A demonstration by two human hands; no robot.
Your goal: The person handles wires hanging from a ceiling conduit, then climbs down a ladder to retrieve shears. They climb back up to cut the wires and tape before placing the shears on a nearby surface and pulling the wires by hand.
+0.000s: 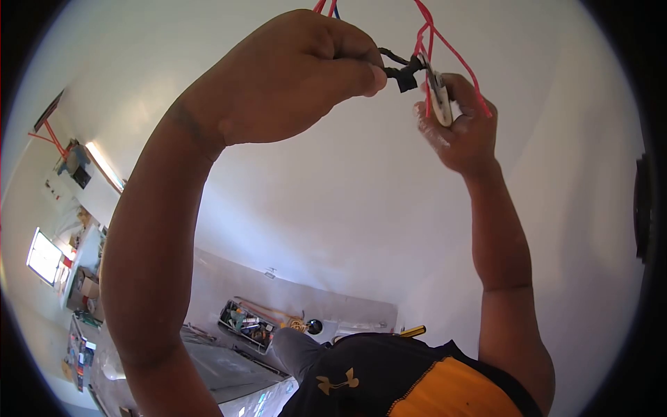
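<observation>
left hand [306, 83] raised near top of view, fingers curled in, thumb and forefinger closed; a black-wrapped wire [408, 80] is pinched between them, its short flap of black hanging in the gap between the hands. by the right hand [470, 142], raised opposite and lower, a white-handled tool [440, 103] is gripped in bent fingers, pale smears being seen on the skin; the tool is held nearly upright, its dark metal end set right beside the black wrapping, though whether contact is made cannot be told. red wires [455, 51] are hung from above around the tool, one strand being draped down across the right hand. more red strands and a blue wire [337, 10] are glimpsed above the left wrist. a pale wall [333, 201] is seen behind. far below, a tool crate [224, 316] is placed on the floor, cluttered items inside. a dark shirt [361, 365] with an orange panel is worn; near its shoulder a yellow-and-black handle [413, 331] is noted. at far left, a bright window [44, 256] is made out.
</observation>
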